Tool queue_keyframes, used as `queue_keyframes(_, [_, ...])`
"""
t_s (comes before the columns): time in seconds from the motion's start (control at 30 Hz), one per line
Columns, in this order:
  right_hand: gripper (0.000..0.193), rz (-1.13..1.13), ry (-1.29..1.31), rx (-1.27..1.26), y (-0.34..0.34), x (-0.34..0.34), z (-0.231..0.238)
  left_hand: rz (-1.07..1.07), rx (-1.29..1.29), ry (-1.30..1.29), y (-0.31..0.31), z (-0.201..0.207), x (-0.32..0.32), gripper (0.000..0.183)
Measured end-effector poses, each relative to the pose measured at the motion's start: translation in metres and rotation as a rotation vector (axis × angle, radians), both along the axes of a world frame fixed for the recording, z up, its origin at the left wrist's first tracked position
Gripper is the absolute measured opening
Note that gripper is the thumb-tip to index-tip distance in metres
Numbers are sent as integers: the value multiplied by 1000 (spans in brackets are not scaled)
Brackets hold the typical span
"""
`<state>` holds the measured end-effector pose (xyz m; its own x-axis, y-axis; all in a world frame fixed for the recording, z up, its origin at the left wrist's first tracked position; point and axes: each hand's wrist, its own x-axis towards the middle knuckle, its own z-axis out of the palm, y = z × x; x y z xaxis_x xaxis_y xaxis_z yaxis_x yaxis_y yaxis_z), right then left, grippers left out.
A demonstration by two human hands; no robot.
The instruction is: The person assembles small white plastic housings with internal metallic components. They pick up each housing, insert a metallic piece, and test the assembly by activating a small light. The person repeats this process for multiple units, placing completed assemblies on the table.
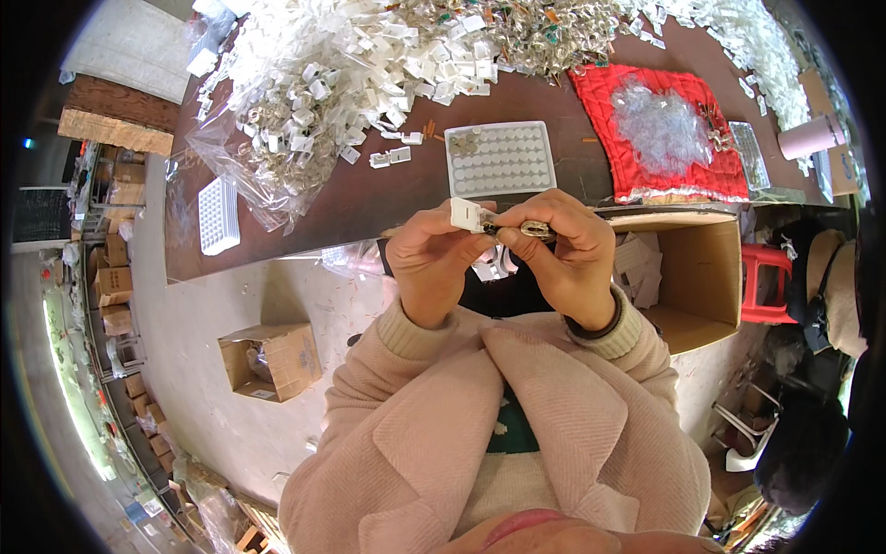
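Both my hands are raised together in front of my chest at the table's near edge. My left hand point(427, 263) pinches a small white plastic card point(467, 215) between thumb and fingers. In my right hand point(570, 254), the thumb and curled forefinger grip a small shiny metallic piece point(535, 229), whose exact kind I cannot make out. The fingertips of the two hands nearly meet beside the card. Just beyond them lies a white tray point(517, 181) with rows of round wells, a few small pieces in its far left corner.
On the brown table point(388, 198) rise heaps of white cards point(369, 55) and metallic pieces point(544, 42). At right are a red quilted cloth point(600, 106) with clear plastic bits and a pink cup point(812, 137). White trays point(218, 217) lie left. A cardboard box point(701, 272) stands below.
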<state>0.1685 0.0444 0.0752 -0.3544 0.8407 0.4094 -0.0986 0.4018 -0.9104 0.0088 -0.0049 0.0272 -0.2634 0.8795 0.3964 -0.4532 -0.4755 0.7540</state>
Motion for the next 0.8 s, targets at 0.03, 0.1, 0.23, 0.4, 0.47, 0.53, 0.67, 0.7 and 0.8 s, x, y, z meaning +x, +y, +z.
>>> queue_keyframes(0.03, [20, 24, -3, -36, 1, 2, 0, -11, 5, -8, 0, -1, -1, 32])
queue_keyframes(0.1, [22, 69, 4, -97, 0, 3, -1, -27, 9, -33, 0, -2, -2, 32])
queue_keyframes(0.23, [27, 38, 2, -24, -7, -3, -3, 16, 25, -79, 2, -4, 1, 31])
queue_keyframes(0.4, [32, 100, 84, -64, -8, 1, -2, 157, -9, -48, -2, -1, 11, 22])
queue_keyframes(0.47, [36, 159, 429, -599, -6, 2, 1, 200, -50, -68, -1, 0, 13, 22])
queue_keyframes(0.53, [37, 41, 298, -394, -1, 3, 4, 213, -15, -38, 0, 0, 13, 22])
queue_keyframes(0.67, [28, -75, -152, 1, -8, -2, 9, 191, 26, 19, 0, -1, 13, 28])
queue_keyframes(0.7, [26, -48, -179, -63, -11, -3, 9, 194, 25, 19, -1, -1, 14, 29])
queue_keyframes(0.8, [18, -37, -151, -100, -11, -8, 3, 209, 18, 17, -2, -1, 13, 28])
